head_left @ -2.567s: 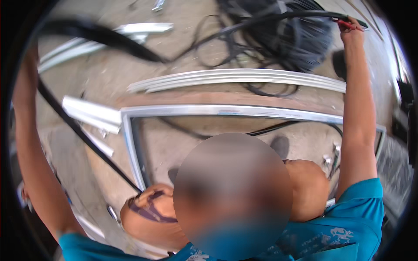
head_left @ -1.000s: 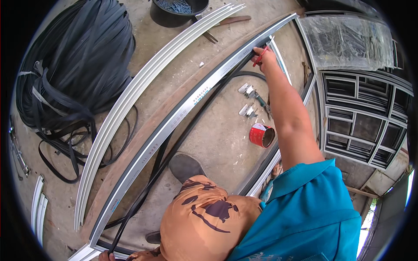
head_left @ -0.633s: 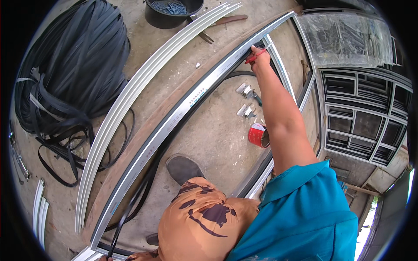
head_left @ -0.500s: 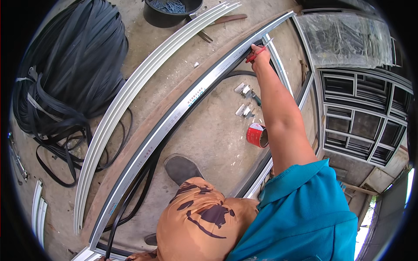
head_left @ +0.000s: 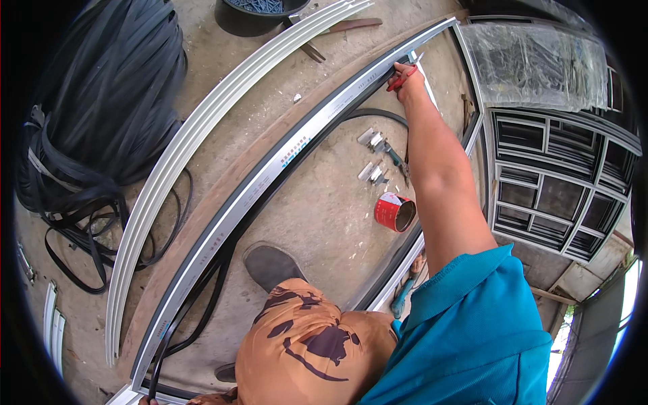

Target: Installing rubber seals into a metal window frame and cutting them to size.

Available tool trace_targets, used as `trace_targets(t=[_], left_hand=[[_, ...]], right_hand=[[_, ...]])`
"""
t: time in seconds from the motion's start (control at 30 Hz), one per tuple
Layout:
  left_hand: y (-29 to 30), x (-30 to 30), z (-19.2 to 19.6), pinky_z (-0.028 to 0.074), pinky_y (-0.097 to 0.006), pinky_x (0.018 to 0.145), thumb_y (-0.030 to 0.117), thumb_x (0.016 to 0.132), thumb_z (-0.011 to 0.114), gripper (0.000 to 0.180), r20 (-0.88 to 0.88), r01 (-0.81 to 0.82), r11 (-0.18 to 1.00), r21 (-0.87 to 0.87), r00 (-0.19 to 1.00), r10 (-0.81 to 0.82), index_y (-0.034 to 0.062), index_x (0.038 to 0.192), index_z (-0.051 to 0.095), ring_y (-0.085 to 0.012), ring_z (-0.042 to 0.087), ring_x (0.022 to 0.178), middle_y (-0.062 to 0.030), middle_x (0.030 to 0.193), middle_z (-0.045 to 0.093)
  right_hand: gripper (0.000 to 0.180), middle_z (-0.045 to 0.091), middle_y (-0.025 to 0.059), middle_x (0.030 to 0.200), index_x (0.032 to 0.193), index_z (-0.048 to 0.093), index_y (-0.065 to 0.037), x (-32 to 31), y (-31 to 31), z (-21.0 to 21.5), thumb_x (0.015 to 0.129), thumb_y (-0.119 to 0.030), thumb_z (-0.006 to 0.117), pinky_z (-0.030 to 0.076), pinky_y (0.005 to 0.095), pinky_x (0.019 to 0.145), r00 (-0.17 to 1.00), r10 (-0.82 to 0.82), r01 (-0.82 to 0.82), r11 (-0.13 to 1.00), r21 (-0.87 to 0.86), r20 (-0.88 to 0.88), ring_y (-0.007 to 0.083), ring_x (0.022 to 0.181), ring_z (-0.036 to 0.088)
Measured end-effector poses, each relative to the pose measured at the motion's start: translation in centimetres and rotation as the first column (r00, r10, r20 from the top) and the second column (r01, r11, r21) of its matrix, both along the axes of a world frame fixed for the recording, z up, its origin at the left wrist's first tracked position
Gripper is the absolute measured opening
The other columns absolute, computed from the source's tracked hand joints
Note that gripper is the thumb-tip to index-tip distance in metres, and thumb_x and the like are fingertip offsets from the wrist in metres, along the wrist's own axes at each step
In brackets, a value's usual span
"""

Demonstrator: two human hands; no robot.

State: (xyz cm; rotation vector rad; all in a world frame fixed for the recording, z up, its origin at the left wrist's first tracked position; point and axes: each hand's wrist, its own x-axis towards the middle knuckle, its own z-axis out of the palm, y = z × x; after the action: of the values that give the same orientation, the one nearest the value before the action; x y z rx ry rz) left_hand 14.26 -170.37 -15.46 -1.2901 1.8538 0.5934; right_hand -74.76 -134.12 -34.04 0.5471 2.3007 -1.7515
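My right hand (head_left: 407, 79) is closed on a pair of red-handled scissors (head_left: 399, 82), their blades pointing past the fingers. It rests at the far end of a long silver metal frame (head_left: 270, 169), by the joint with a crossbar. Along the inner side of that frame runs a black rubber strip (head_left: 219, 283), which loops loosely towards me. At the lower left edge, the fingertips of my left hand (head_left: 148, 401) close on the strip's near part; the rest of that hand is cut off.
A big black coil of strip (head_left: 108, 88) lies left, beside a white grooved profile (head_left: 196, 128). A black tub of screws (head_left: 260, 17) stands at the back. Inside the frame are a red tape roll (head_left: 395, 212), green-handled pliers (head_left: 393, 155) and metal brackets (head_left: 370, 173). Window frames (head_left: 553, 182) stand right.
The view has shifted slightly, and more of a teal tool shows beside my sleeve. My right hand stays at the frame's far end with the scissors.
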Motion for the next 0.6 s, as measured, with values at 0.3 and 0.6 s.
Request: trace_targets(t=[0.3,0.6], left_hand=[[-1.3,2.6,-2.6,0.047,-0.048,0.086,0.026,0.100,0.053,0.034,-0.138,0.109,0.993,0.037,0.985,-0.103,-0.0029,0.115,0.062,-0.0435,0.059,0.098,-0.0268,0.108,0.063],[-1.9,5.1,1.2,0.041,-0.051,0.076,0.015,0.094,0.055,0.020,-0.083,0.195,0.980,-0.037,0.977,-0.197,-0.0034,0.098,0.061,-0.0418,0.053,0.086,-0.0241,0.089,0.058]], right_hand=[[0.016,0.050,0.0066,0.061,0.078,0.052,-0.004,-1.6,0.2,1.2,0.089,-0.008,0.063,0.045,0.0388,0.045,0.991,0.070,-0.070,0.998,0.002,0.118,0.0245,0.047,0.050],[0.034,0.069,0.0111,0.087,0.121,0.059,-0.001,-7.2,10.7,-8.5,0.093,-0.019,0.060,0.056,0.0353,0.073,0.783,0.596,-0.608,0.794,0.015,0.181,0.0229,0.079,0.067]])
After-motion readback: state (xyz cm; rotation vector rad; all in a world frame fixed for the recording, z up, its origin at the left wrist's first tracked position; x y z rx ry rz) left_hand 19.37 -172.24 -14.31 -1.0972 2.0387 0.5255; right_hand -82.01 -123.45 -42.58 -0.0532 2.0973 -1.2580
